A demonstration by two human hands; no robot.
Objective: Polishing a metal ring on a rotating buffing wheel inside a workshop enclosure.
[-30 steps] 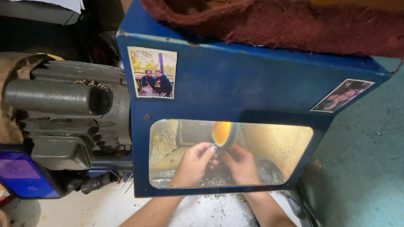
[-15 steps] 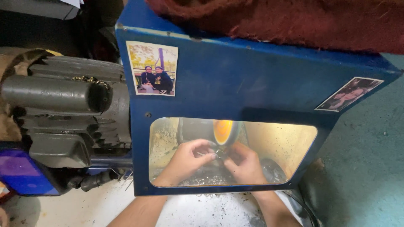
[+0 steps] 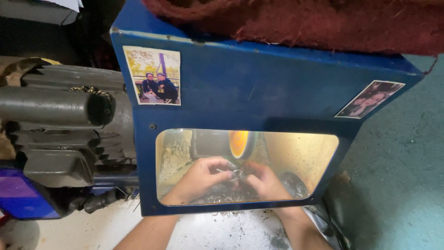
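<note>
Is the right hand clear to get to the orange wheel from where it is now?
Probably yes. The right hand sits inside the blue hood, just below the orange wheel, with nothing visible between them. Both hands, left hand too, pinch a small ring.

A small photo sticker (image 3: 153, 76) sat on the blue cover's (image 3: 259, 88) top left. Another dark, slanted photo sticker (image 3: 369, 99) sat at its right.

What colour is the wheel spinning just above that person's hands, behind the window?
Orange, with a darker greenish edge: the wheel shows best in the head view, lit yellow inside the blue hood.
</note>
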